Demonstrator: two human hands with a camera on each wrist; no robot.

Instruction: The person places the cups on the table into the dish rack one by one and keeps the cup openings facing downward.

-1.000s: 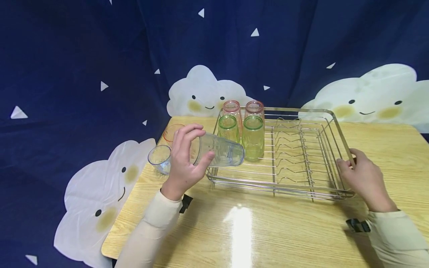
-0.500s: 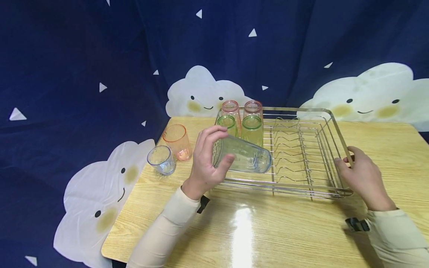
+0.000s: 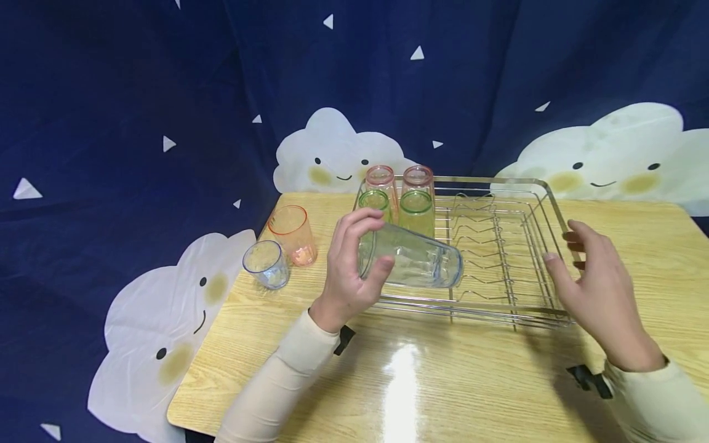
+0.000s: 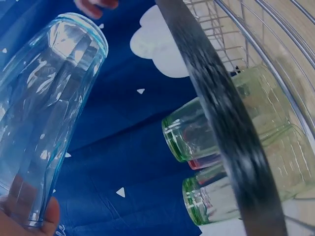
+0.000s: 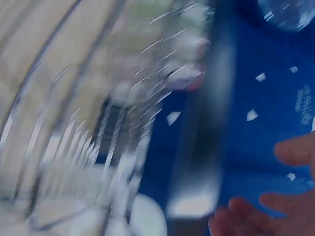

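Note:
My left hand grips a clear bluish glass near its rim, thumb below and fingers above. The glass lies tilted almost level over the front of the wire dish rack, its base toward the right. In the left wrist view the same glass fills the left side. My right hand is beside the rack's right end, fingers spread and loosely bent, holding nothing. Two green glasses and two pink-rimmed glasses stand upside down in the rack's left part; my left hand partly hides the green pair.
Left on the wooden table stand an orange-rimmed glass and a short blue-rimmed glass, both upright. The rack's right part has a row of bent wire dividers. A dark blue curtain hangs behind.
My left hand has carried the bluish glass rightward from beside the orange-rimmed glass to over the rack. The right hand has let go of the rack's end rail and opened.

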